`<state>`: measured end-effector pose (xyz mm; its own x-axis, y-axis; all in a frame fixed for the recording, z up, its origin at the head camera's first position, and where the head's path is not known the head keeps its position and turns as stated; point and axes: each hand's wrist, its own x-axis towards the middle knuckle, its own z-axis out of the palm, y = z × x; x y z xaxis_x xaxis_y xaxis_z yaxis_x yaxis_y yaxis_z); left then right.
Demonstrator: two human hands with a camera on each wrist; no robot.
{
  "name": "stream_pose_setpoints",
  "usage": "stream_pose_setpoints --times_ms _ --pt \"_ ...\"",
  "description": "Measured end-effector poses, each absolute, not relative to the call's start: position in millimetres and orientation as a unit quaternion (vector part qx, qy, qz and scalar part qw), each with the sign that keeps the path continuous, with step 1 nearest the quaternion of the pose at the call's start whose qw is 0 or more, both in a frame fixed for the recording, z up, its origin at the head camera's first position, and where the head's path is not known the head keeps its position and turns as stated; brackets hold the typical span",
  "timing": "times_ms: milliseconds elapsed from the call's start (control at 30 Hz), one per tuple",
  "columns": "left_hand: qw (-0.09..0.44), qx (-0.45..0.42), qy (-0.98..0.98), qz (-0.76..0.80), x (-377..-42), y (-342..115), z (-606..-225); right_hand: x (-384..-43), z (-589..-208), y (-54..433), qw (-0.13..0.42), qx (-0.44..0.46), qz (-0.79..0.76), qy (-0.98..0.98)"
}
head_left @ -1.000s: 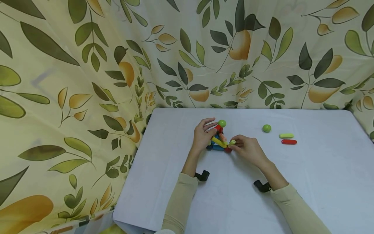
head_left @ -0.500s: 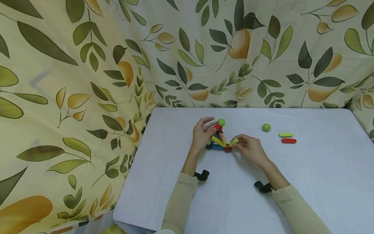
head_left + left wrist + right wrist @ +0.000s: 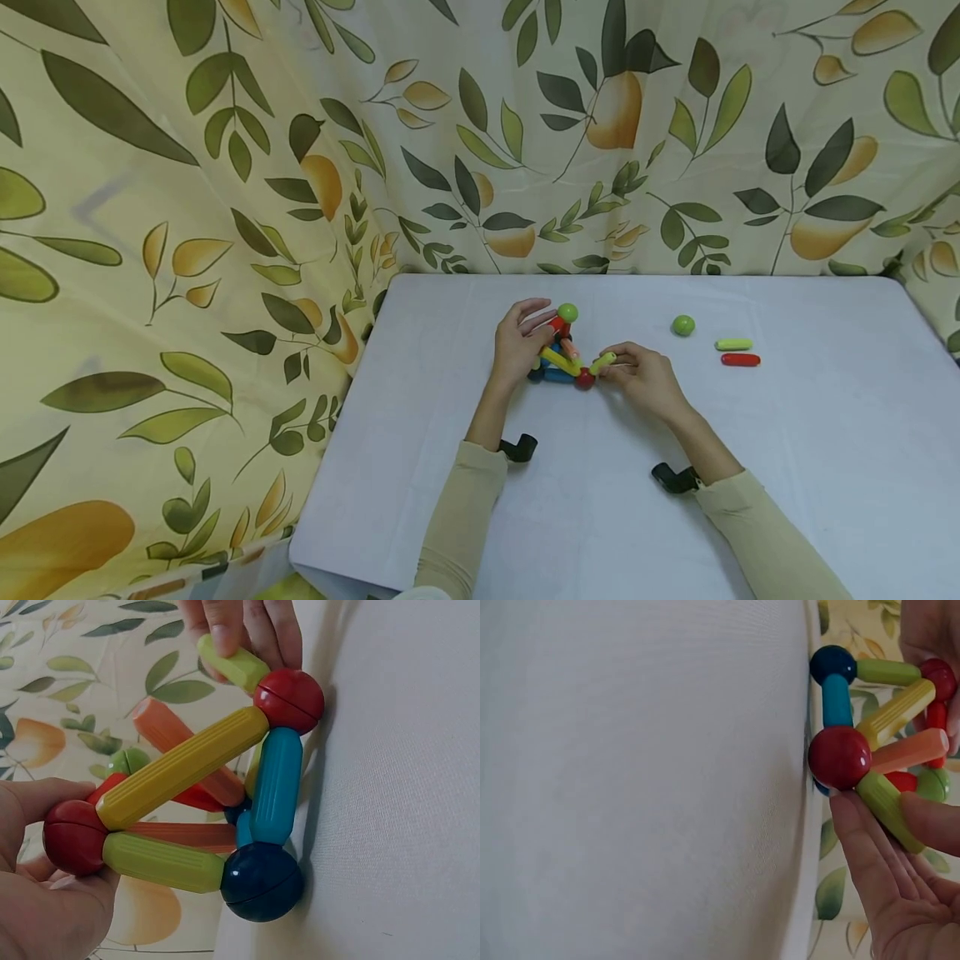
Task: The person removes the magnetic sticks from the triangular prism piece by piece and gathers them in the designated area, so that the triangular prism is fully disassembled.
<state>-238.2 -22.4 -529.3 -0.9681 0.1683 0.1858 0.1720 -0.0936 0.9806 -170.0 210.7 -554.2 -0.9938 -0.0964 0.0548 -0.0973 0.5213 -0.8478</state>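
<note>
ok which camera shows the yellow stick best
The left wrist view: the yellow stick is large there, its whole length in sight. The head view shows it small, beside the left hand; the right wrist view shows it shorter.

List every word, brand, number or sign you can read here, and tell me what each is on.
There are none: I see no lettering on the rods, the balls or the white table.
A faint grey mark on the leafy curtain is too blurred to read.
</note>
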Motion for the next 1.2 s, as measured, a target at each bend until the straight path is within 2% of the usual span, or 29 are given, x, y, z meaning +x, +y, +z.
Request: stream_pose_setpoints --times_ms 167,467,733,1200 --pt "0.003 -0.130 -0.669 -0.732 -237 -21 -528 -170 -553 214 -0.009 0.043 0.494 -0.868" --pt "-0.006 -0.126 -0.661 -0.740 -237 -19 -527 -169 -545 224 0.005 -0.007 0.573 -0.820" --pt "-0.011 -0.114 -0.663 -0.740 -238 -21 -526 -165 -539 234 0.017 -0.026 0.556 -0.831" --pt "-0.021 -0.122 -0.676 -0.727 -236 -24 -526 -152 -531 270 0.098 -0.032 0.564 -0.819"
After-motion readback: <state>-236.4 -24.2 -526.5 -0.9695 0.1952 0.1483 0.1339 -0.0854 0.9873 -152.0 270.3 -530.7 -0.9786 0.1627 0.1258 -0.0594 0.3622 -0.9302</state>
